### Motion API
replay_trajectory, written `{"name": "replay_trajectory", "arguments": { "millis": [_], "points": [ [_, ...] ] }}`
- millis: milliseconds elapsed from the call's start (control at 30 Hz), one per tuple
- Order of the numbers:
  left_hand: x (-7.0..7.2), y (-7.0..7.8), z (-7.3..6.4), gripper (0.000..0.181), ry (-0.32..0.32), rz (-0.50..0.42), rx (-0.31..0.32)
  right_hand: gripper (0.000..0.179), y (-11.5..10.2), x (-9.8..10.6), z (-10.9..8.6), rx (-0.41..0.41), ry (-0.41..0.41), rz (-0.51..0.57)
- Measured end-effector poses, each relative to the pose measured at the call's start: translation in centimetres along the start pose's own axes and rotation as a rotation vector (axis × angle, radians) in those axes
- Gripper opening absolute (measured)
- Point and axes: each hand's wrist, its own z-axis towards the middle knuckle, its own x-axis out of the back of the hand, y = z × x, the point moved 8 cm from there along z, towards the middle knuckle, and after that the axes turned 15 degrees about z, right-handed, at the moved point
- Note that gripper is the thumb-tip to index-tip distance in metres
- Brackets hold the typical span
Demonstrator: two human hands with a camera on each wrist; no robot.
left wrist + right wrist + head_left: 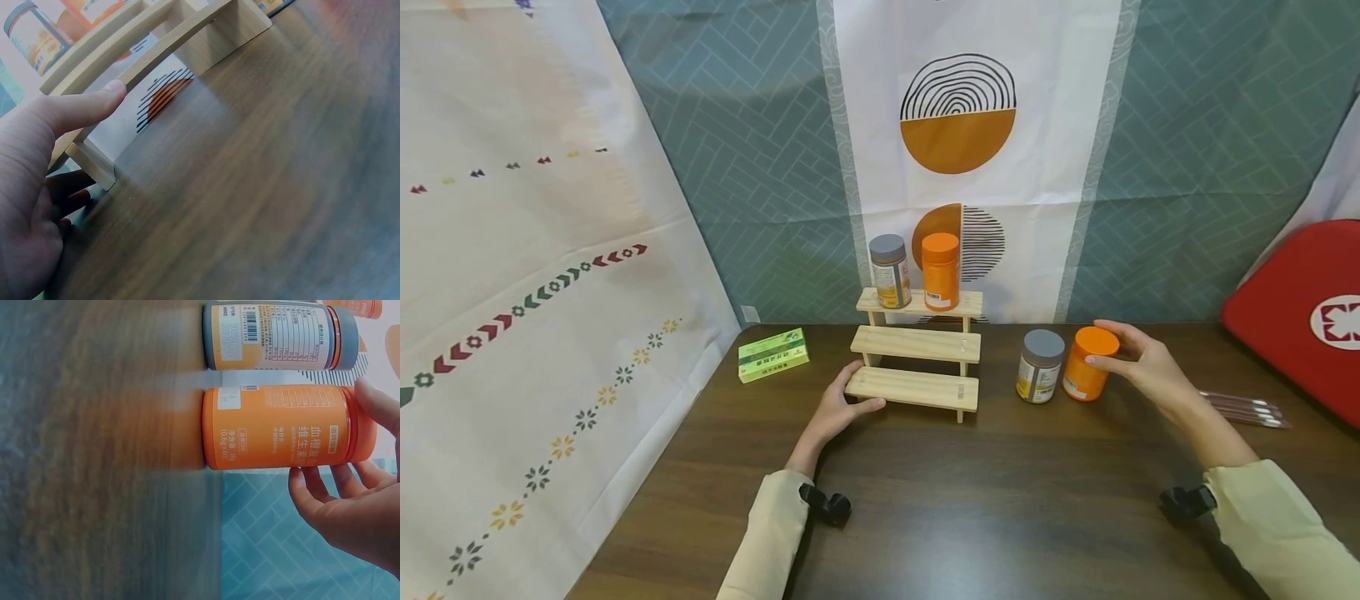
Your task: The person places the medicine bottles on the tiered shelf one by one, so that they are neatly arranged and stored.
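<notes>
A small three-step wooden display rack (916, 342) stands near the back of the table. My left hand (837, 410) grips the left end of its lowest step, thumb along the front edge and fingers behind. On the top step are a grey-capped bottle (891, 273) and an orange bottle (941, 273). To the right of the rack, my right hand (1150, 367) holds a second orange supplement bottle (281, 428) around its cap and side. That bottle is upright on the table. Close beside it stands another grey-capped bottle (1040, 368) with a printed label.
A green and yellow box (772, 356) lies at the back left. Several slim clear tubes or sticks (1243, 408) lie behind my right wrist, and a red case with a white emblem (1300, 308) stands at the right edge. Patterned cloth (760, 167) hangs behind the table.
</notes>
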Motion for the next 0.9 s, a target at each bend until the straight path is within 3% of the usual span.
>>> {"name": "replay_trajectory", "arguments": {
  "millis": [300,600,900],
  "points": [
    [0.0,0.1,0.0,0.081,0.000,-0.014,-0.010,0.072,-1.1,0.6,0.5,-0.007,0.006,-0.019],
    [0.1,0.1,0.1,0.081,0.005,-0.008,-0.015,0.071,-4.7,1.3,1.9,0.024,0.032,0.056],
    [0.0,0.1,0.1,0.081,0.001,0.005,-0.001,0.070,-7.9,0.5,2.9,0.052,0.057,0.084]
  ]
}}
